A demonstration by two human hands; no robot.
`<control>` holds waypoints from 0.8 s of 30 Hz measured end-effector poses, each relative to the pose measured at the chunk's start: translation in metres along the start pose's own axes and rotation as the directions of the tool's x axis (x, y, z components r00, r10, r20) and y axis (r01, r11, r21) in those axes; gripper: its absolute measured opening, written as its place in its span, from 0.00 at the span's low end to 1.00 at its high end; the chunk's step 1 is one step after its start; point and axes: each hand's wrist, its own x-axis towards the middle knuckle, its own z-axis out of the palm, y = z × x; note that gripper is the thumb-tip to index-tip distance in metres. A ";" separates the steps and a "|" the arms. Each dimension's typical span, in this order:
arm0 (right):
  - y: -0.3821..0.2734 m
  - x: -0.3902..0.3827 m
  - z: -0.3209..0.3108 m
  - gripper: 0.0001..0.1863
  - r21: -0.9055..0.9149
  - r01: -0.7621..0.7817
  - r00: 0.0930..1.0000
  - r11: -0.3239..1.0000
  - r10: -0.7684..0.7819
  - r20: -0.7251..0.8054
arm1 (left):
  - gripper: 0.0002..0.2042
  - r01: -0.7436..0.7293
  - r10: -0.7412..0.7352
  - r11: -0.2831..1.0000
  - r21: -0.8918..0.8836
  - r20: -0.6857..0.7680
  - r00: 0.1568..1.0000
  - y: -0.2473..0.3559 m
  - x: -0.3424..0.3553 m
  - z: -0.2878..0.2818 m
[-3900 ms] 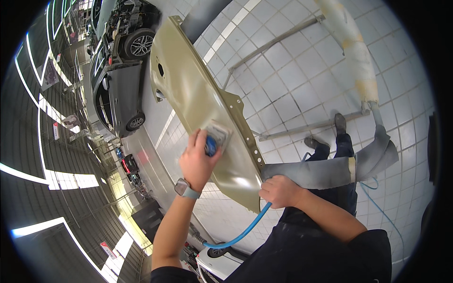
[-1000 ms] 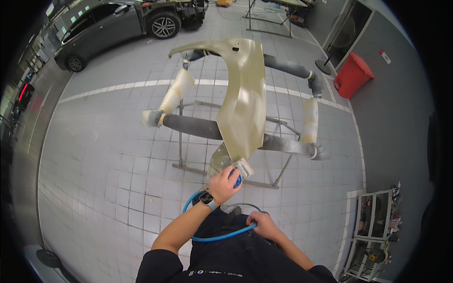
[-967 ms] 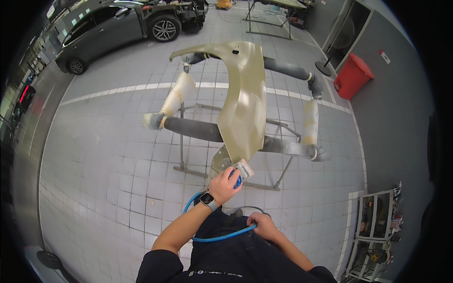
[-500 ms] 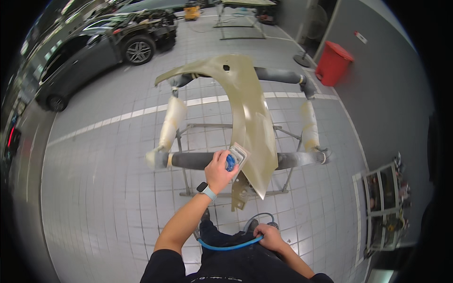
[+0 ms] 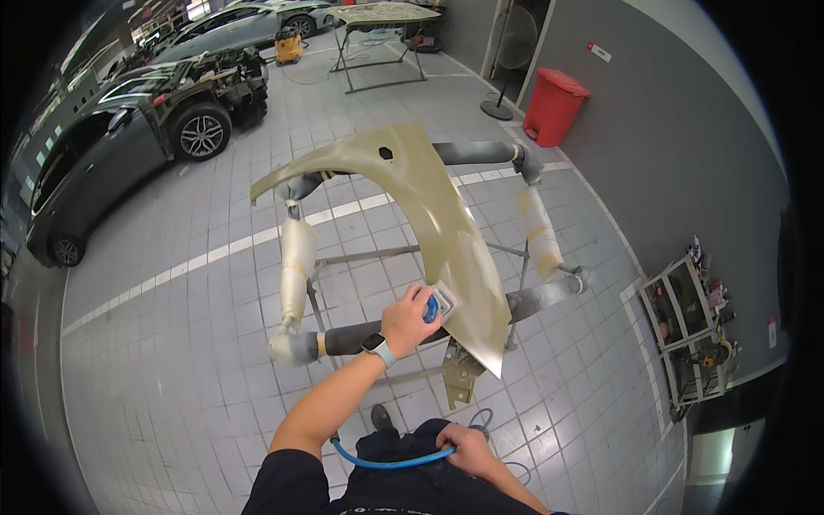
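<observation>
Fender (image 5: 455, 232), a long, curved olive-gold panel with a glossy painted sheen, is lying across a tubular metal stand (image 5: 360, 336) wrapped in dark grey and cream padding. I am seeing its pointed end facing the wearer, while its arched arm is reaching out to the far left and a dark hole is showing near its far edge. An olive, perforated metal bracket (image 5: 461, 382) is jutting out beside the pointed tip.

My left hand (image 5: 408, 319) is gripping a palm-sized tool (image 5: 432, 309) with a round blue top and a pale rectangular pad; its fingers are curling over the blue top and clamping on it. The pad is overlapping the fender's left edge, near the pointed end; I am not able to tell how firmly it is pressing. A smartwatch (image 5: 374, 343) with a dark face and pale band is sitting on that wrist.

My right hand (image 5: 468, 451) is hanging low, in front of the wearer's legs, its fingers closing around a flexible bright-blue hose (image 5: 390, 465). The hose is curving leftward from there toward my left forearm (image 5: 330, 399).
</observation>
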 end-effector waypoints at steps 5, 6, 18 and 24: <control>-0.032 0.011 -0.012 0.09 0.193 -0.114 0.993 0.975 0.112 0.023 | 0.25 0.087 -0.088 0.995 0.044 0.026 0.996 -0.031 0.061 -0.003; -0.038 0.011 -0.019 0.10 0.213 -0.118 0.992 0.970 0.105 0.070 | 0.25 0.068 -0.067 0.997 0.043 -0.016 0.998 -0.038 0.074 -0.001; -0.051 0.098 -0.066 0.10 0.637 -0.005 0.912 0.771 -0.258 0.320 | 0.26 -0.248 0.233 0.965 0.080 0.165 0.958 -0.026 0.063 -0.017; -0.065 0.148 -0.058 0.10 0.595 0.007 0.937 0.804 -0.213 0.278 | 0.26 -0.223 0.221 0.975 0.019 0.081 0.972 -0.057 0.102 -0.013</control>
